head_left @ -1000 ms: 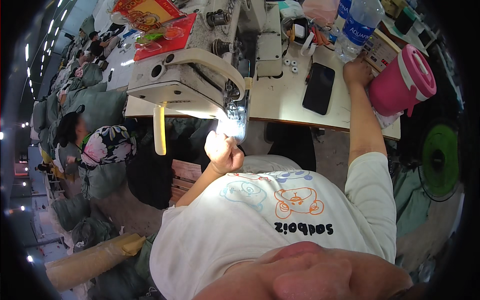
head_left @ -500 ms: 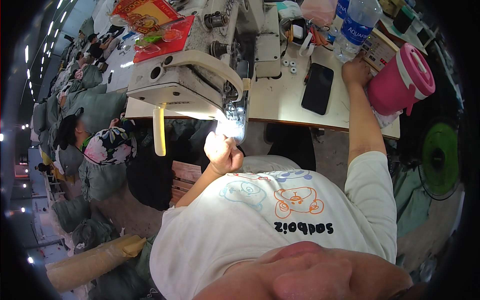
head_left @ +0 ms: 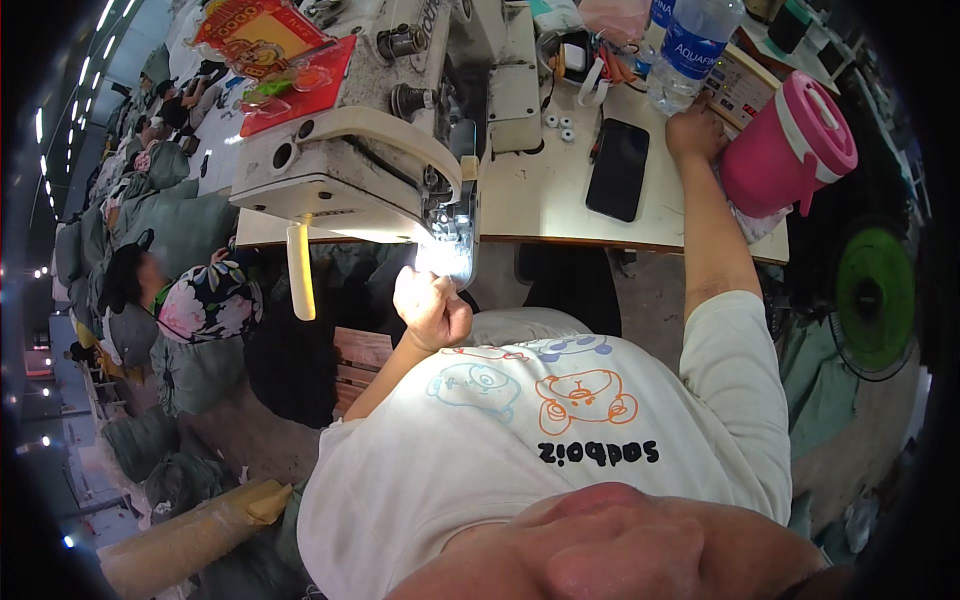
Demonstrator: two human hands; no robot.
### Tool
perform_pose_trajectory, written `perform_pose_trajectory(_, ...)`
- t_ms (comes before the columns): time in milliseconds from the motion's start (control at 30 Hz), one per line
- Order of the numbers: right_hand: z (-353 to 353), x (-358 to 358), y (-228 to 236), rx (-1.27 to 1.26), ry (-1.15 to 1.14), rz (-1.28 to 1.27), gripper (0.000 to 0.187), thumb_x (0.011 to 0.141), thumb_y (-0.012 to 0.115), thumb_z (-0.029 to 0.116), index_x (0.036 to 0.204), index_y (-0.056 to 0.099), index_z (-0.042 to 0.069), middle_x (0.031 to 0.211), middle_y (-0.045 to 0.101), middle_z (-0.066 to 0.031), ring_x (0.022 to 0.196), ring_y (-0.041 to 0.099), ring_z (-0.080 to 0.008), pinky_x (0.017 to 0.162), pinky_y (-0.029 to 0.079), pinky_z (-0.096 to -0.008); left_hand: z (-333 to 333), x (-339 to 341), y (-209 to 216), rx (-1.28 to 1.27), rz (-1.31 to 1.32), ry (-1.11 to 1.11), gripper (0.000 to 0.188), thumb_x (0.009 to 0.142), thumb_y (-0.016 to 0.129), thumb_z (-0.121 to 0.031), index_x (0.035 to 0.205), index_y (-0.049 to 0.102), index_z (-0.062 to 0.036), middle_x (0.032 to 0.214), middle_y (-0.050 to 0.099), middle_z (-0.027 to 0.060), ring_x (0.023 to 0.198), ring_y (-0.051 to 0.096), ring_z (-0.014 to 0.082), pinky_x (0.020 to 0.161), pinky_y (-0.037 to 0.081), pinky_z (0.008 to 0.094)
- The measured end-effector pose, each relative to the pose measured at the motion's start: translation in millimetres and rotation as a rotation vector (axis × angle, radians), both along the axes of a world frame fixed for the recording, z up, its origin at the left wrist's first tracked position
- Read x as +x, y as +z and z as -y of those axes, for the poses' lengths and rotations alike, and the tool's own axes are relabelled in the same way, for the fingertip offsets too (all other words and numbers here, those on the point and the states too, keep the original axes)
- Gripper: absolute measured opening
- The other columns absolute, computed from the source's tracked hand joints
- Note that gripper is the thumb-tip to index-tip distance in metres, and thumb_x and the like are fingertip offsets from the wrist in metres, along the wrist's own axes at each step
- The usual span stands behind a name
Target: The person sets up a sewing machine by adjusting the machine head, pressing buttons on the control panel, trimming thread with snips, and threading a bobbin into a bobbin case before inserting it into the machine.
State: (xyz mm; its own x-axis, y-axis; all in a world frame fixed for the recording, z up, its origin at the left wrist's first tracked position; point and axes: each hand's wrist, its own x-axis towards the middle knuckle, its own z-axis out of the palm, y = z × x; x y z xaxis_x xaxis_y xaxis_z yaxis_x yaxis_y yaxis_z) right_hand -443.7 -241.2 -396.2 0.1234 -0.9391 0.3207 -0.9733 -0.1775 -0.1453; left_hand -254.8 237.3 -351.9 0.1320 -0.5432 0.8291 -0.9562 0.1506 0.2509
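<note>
My left hand (head_left: 432, 308) is closed, fingers curled in, just below the lit needle area of a sewing machine (head_left: 330, 185). Glare from the lamp hides whatever may be between those fingers. On the right of the table, my right hand (head_left: 697, 132) reaches to a beige control box (head_left: 742, 88), its fingers extended at the box's lower left edge and holding nothing visible. A clear water bottle (head_left: 690, 60) with a blue label stands right beside that hand. To the right of the forearm is a pink jug (head_left: 775, 155) with a white band.
A black phone (head_left: 617, 170) lies on the table (head_left: 535, 205), near small white bobbins (head_left: 566, 130) and orange-handled scissors (head_left: 622, 68). Red packets (head_left: 300, 85) rest on the machine. A green fan (head_left: 875, 295) stands at right. Another person (head_left: 205, 300) sits at left among stuffed sacks.
The whole view has shifted slightly, so the table and machine appear a little further left. Both hands keep about the same places, left at the needle area and right by the control box.
</note>
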Motion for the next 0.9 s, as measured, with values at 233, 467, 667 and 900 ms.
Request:
perform_pose_trajectory(233, -0.7, 1.2, 0.8, 0.009, 0.004, -0.002, 0.071, 0.097, 0.042, 0.023, 0.162, 0.030, 0.001, 0.142, 0.058, -0.0255, 0.128, 0.055, -0.0443, 0.108, 0.037, -0.0609, 0.4, 0.0, -0.2, -0.005, 0.015, 0.017, 0.026, 0.056, 0.057, -0.001, 0.082, 0.059, -0.0040, 0.062, 0.043, 0.0049, 0.052, 0.034, 0.0239, 0.057, 0.033, 0.0369)
perform_pose_trajectory(467, -0.1, 0.2, 2.5, 0.014, -0.011, 0.005, 0.071, 0.097, 0.042, 0.024, 0.163, 0.029, 0.002, 0.145, 0.057, -0.0248, 0.130, 0.054, -0.0431, 0.110, 0.036, -0.0598, -1.5, -2.7, 0.2, 0.003, -0.001, 0.007, 0.026, 0.058, 0.052, 0.003, 0.082, 0.060, -0.0024, 0.068, 0.053, 0.0080, 0.054, 0.040, 0.0245, 0.060, 0.034, 0.0376)
perform_pose_trajectory(667, -3.7, 3.0, 6.8, 0.056, -0.017, -0.014, 0.073, 0.096, 0.043, 0.025, 0.164, 0.028, 0.002, 0.146, 0.056, -0.0242, 0.131, 0.054, -0.0426, 0.110, 0.036, -0.0585, -3.1, -0.4, -2.6, 0.014, 0.017, 0.006, 0.027, 0.061, 0.048, 0.003, 0.083, 0.062, -0.0009, 0.074, 0.063, 0.0097, 0.055, 0.043, 0.0238, 0.062, 0.034, 0.0383)
perform_pose_trajectory(900, -1.0, 0.8, 2.3, 0.033, -0.015, -0.009, 0.072, 0.097, 0.044, 0.025, 0.163, 0.030, 0.002, 0.143, 0.058, -0.0237, 0.130, 0.054, -0.0425, 0.109, 0.037, -0.0581, -0.9, -1.8, -1.2, 0.004, -0.005, -0.010, 0.028, 0.060, 0.048, 0.002, 0.083, 0.063, -0.0007, 0.069, 0.059, 0.0079, 0.055, 0.040, 0.0235, 0.061, 0.033, 0.0385)
